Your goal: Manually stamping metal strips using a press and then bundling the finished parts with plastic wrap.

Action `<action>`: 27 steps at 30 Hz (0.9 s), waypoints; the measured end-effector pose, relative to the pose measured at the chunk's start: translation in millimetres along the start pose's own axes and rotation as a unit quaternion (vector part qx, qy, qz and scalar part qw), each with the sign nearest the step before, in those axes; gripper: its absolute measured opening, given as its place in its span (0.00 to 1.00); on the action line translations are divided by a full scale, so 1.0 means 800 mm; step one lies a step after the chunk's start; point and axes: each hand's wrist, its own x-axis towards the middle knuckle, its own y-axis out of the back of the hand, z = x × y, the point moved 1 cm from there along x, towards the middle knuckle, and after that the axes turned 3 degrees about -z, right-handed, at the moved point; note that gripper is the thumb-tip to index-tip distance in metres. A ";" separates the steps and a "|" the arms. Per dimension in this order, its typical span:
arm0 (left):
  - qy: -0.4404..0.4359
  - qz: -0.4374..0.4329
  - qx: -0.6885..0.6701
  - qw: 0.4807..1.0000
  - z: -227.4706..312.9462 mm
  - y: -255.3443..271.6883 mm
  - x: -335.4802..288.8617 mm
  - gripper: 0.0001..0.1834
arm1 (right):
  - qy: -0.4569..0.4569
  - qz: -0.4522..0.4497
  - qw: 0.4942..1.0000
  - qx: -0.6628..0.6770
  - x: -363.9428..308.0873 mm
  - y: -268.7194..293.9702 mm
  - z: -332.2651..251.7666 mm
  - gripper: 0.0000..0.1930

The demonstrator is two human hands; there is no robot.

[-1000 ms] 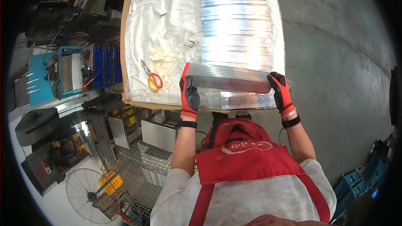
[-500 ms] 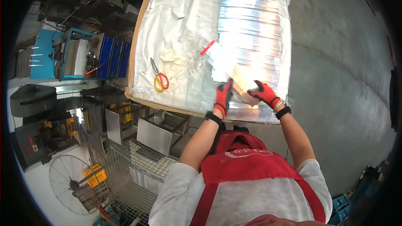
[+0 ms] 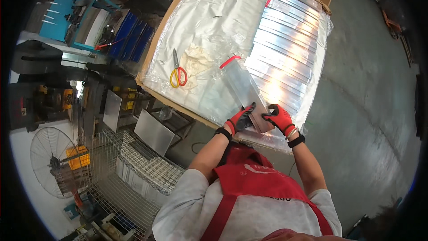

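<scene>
A long, flat, shiny metal plate (image 3: 247, 91) lies slanted in front of me, its near end between my hands. My left hand (image 3: 240, 118), in a red and black glove, grips its left edge. My right hand (image 3: 279, 118), gloved alike, pinches the right edge near the same end. A red strip (image 3: 230, 61), like the seal of a clear bag, shows at the plate's far end; whether the plate is inside a bag I cannot tell. Rows of overlapping metal plates (image 3: 285, 31) lie beyond and to the right.
Scissors (image 3: 178, 73) with red and yellow handles lie beside a crumpled cream cloth (image 3: 196, 60) on white sheeting (image 3: 218, 4). A cardboard box edge (image 3: 169, 100) borders this surface. A wire cage cart (image 3: 129, 178) and a large fan (image 3: 51, 160) stand at lower left.
Both hands have drawn slightly nearer to me with the plate, which now shows its long face. The whole view has turned, shifting the box toward the right.
</scene>
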 end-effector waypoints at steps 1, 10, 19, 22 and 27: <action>-0.024 -0.002 0.086 0.996 0.001 0.034 0.016 0.21 | 0.032 -0.008 0.999 -0.018 0.005 -0.001 -0.008 0.28; -0.118 -0.083 0.064 0.987 0.033 0.115 0.066 0.18 | 0.134 0.004 0.982 -0.136 0.072 -0.017 -0.035 0.22; -0.190 -0.009 -0.050 0.980 0.089 -0.003 -0.022 0.22 | 0.220 -0.061 0.972 0.062 0.056 -0.030 -0.131 0.23; -0.163 -0.051 -0.077 0.982 0.098 0.012 -0.051 0.20 | 0.257 -0.010 0.966 0.002 0.033 -0.060 -0.137 0.24; -0.269 0.032 0.000 0.963 0.110 0.126 -0.129 0.15 | 0.136 -0.219 0.920 0.294 -0.007 -0.066 -0.171 0.20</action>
